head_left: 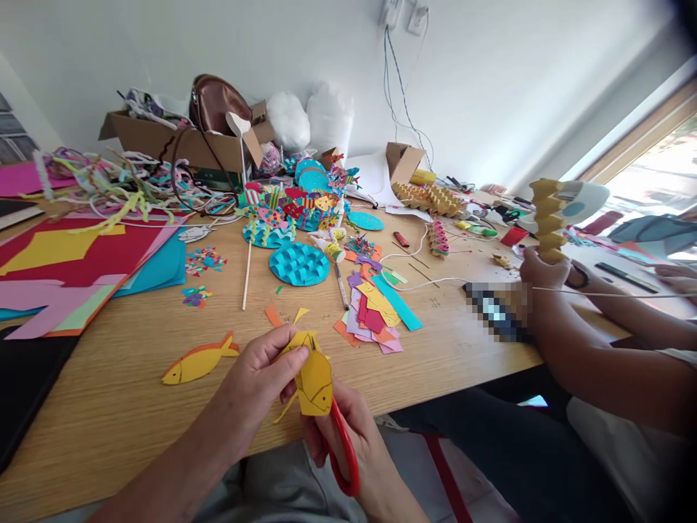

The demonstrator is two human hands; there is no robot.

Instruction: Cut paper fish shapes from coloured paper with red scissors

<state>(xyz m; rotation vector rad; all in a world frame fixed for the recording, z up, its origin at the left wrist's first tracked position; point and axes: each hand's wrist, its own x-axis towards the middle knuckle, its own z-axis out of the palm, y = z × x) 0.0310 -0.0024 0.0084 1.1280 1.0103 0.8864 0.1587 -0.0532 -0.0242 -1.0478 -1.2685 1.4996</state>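
My left hand (275, 367) pinches a piece of yellow paper (314, 378) with a fish drawn on it in dark lines. The drawn head, with its eye, points down toward me. My right hand (351, 428) is closed around red-handled scissors (348, 457) just under the paper. The paper hides the blades. A thin yellow strip hangs from the paper's left side. On the table to the left lies a cut-out yellow paper fish (196, 365) with an orange layer showing along its upper edge and tail.
Paper scraps (375, 316), a pen (342, 285) and a blue egg-carton disc (299, 263) lie beyond my hands. Coloured sheets (81, 276) are stacked left. A stick (247, 276) leans nearby. At right, another person's hand (544, 270) holds a yellow carton strip (547, 218).
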